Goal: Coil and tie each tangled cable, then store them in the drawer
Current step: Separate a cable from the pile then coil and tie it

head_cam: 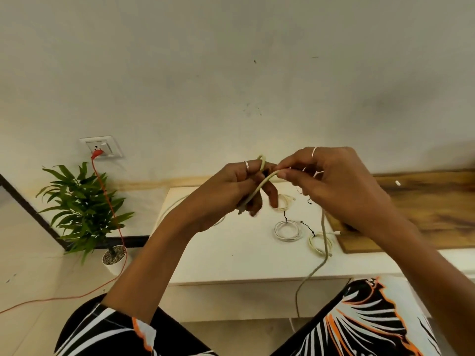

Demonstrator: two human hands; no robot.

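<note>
Against the pale, scuffed wall at far left, a white socket plate (101,147) carries a red plug, and its thin orange cord (113,214) drops past a potted plant (84,209) with long glossy leaves, standing in a white pot topped with gravel on the light floor.

Above the white desk (231,260), the left hand (231,191) is raised, a ring on one finger, its fingers curled round a smooth cream cable (259,188) that bends into a small loop over the fingertips. Just beside it the right hand (334,186), also ringed, pinches the same cable between thumb and forefinger where the two hands meet. From under the right hand the cable hangs down in one slack strand, crosses the desk's front edge and runs below it toward the floor.

On the matte desk top, toward its right edge, lie three already coiled cables: a small cream coil (282,202) farthest back, a round white coil (288,230) nearer the front, and a cream coil (320,244) closest to the right edge; thin black ties show on them. Right of the desk runs a wooden board (424,214) with dark grain. Patterned black, white and orange sleeves fill the bottom corners.
</note>
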